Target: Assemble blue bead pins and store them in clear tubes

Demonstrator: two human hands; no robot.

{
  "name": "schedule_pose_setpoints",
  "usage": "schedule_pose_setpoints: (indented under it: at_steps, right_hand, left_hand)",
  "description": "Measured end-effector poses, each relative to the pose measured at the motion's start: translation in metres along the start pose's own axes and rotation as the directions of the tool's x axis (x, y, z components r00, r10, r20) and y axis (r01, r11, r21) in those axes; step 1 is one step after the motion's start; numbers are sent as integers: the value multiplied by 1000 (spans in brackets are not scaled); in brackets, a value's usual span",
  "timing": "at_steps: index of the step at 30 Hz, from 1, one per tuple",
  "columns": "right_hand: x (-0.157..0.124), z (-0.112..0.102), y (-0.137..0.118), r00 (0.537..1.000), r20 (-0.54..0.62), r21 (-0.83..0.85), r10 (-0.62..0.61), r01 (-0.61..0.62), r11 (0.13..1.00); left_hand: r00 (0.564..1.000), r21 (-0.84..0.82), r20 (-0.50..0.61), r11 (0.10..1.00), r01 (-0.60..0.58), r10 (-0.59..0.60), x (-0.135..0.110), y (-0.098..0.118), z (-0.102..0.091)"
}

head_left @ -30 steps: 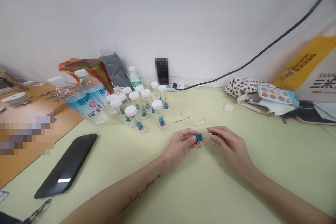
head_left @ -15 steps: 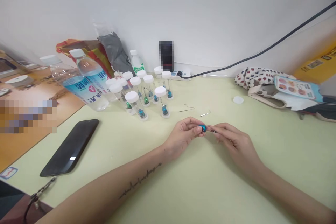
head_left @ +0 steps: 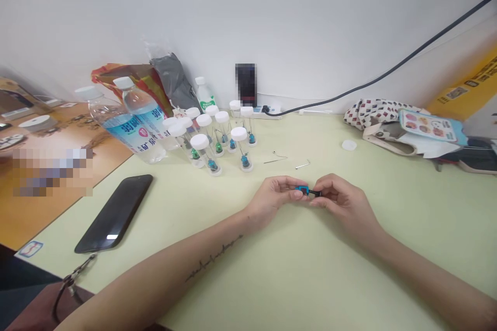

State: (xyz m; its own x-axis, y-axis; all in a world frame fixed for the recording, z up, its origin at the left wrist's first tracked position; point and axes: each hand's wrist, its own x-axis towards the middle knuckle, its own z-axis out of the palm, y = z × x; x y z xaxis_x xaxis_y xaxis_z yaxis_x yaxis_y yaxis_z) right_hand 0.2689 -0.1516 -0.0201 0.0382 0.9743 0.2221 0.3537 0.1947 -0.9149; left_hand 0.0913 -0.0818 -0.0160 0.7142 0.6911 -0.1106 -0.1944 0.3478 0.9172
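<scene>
My left hand (head_left: 267, 199) pinches a small shiny blue part (head_left: 303, 189) with a dark hollow in its side. A short black pin-like piece (head_left: 315, 193) sits between the fingertips of my right hand (head_left: 344, 199), its thin end touching or nearly touching the blue part; whether it enters is too small to tell. Beyond my fingers, a short bent metal wire (head_left: 303, 165) and a longer curved wire (head_left: 275, 158) lie on the table. Farther left stand several clear capped vials (head_left: 245, 150) holding blue or green parts and wires.
A black phone (head_left: 114, 212) lies at left on the pale green table (head_left: 272, 279). Large water bottles (head_left: 143, 129) stand behind it. Along the wall are a power strip (head_left: 267, 110) and a black cable (head_left: 368, 83). A white cap (head_left: 349, 145) and a patterned pouch (head_left: 373, 114) are at right.
The blue part has been turned so its dark hollow shows. My right fingers have shifted and the black piece is more exposed, lined up with the blue part. The view has shifted slightly.
</scene>
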Motion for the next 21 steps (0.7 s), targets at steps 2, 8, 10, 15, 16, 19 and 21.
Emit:
schedule_pose_setpoints:
  at_steps: [2,8,10,15,16,19,21]
  right_hand:
    - [-1,0,0,1000,23,8,14,-15,1000]
    - [-2,1,-2,1000,2,-99,9,-8,995]
    - [-2,1,-4,999,-4,-165,-51,50,985]
    - [-5,0,-4,992,43,-240,-121,128,962]
    - [-5,0,-3,992,48,-244,-120,128,961]
    - [-5,0,-3,991,56,-269,-124,135,954]
    - [-4,0,-2,989,62,-288,-137,149,946]
  left_hand:
    - [1000,0,11,1000,3,-3,-1,0,0]
    - [1000,47,-4,999,-8,8,-1,-2,0]
    - [1000,83,-9,996,-19,20,-1,-2,0]
    - [999,138,-11,990,-30,32,-1,-3,-1]
    - [999,144,-12,989,-30,32,-1,-3,-1]
    - [999,150,-19,988,-37,40,-1,-4,-1]
    - [999,151,-27,988,-39,44,-1,-4,0]
